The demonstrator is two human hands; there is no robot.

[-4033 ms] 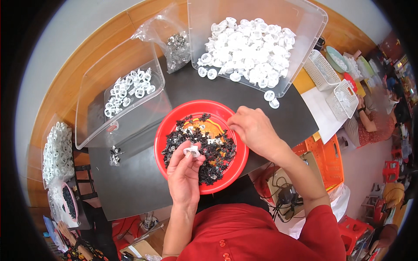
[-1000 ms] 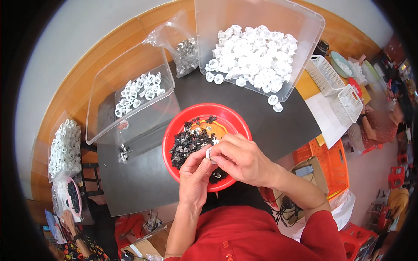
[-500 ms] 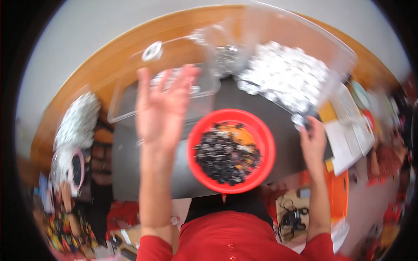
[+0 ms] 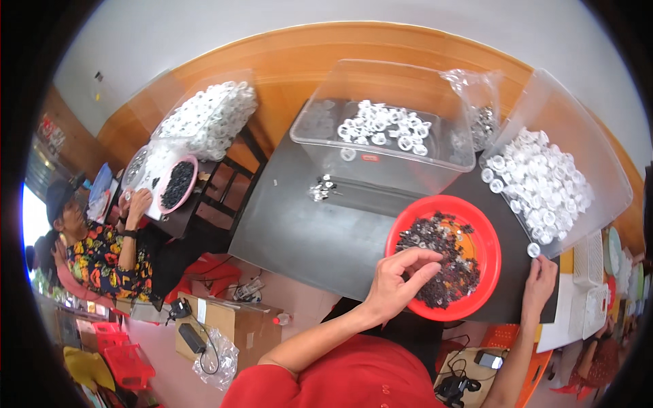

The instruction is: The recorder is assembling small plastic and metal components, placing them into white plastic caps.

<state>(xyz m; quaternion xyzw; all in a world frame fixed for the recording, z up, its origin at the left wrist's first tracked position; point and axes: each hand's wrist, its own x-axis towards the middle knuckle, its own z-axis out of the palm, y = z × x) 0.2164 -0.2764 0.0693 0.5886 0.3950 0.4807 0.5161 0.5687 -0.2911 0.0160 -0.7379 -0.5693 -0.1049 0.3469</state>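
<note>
A red bowl (image 4: 491, 239) of small black parts (image 4: 445, 262) stands on the dark table (image 4: 292, 231) in front of me. My left hand (image 4: 398, 280) lies over the bowl's left rim, thumb and fingers slightly apart just above the black parts. My right hand (image 4: 541, 285) rests on the table's right edge, fingertips next to a single white cap (image 4: 532, 249); it holds nothing. Behind the bowl is a clear tub (image 4: 367, 170) holding white rings (image 4: 384, 129). A tilted clear tub (image 4: 598, 163) of white caps (image 4: 537, 180) is at the right.
A plastic bag of metal parts (image 4: 484, 122) sits between the tubs, with a small pile of metal bits (image 4: 321, 189) on the table. At the left, another person (image 4: 102, 251) works at a small table with a pink bowl (image 4: 178, 183). A cardboard box (image 4: 228, 326) and red crates (image 4: 129, 364) are on the floor.
My left hand was raised toward the clear tub half a second ago and has come down to the red bowl. My right hand stays at the table's right edge. The view has swung left.
</note>
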